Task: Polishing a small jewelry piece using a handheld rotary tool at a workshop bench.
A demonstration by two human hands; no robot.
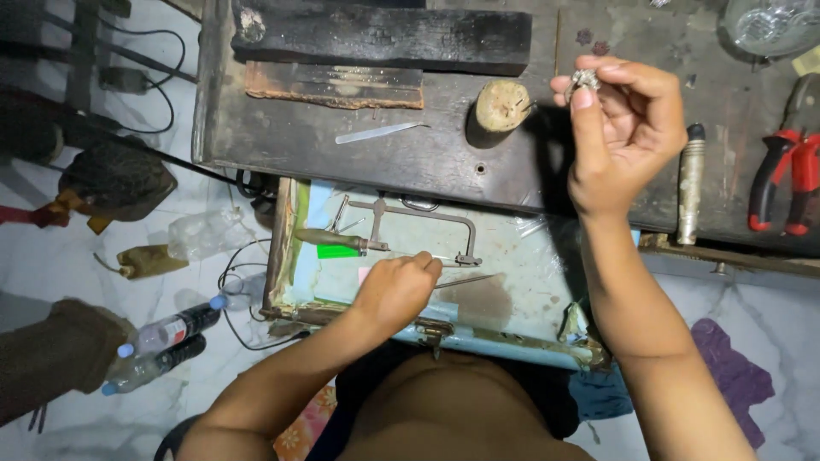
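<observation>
My right hand [628, 128] is raised over the dark workbench [342, 145], thumb and fingertips pinched on a small silvery metal piece [585, 79]. My left hand [395, 290] is down in the open drawer [512, 256], fingers closed around a thin needle file [461, 280], beside the jeweller's saw frame [418, 226].

Red-handled pliers [790, 183], purple cloth [735, 376], green-handled tool [337, 251]
</observation>
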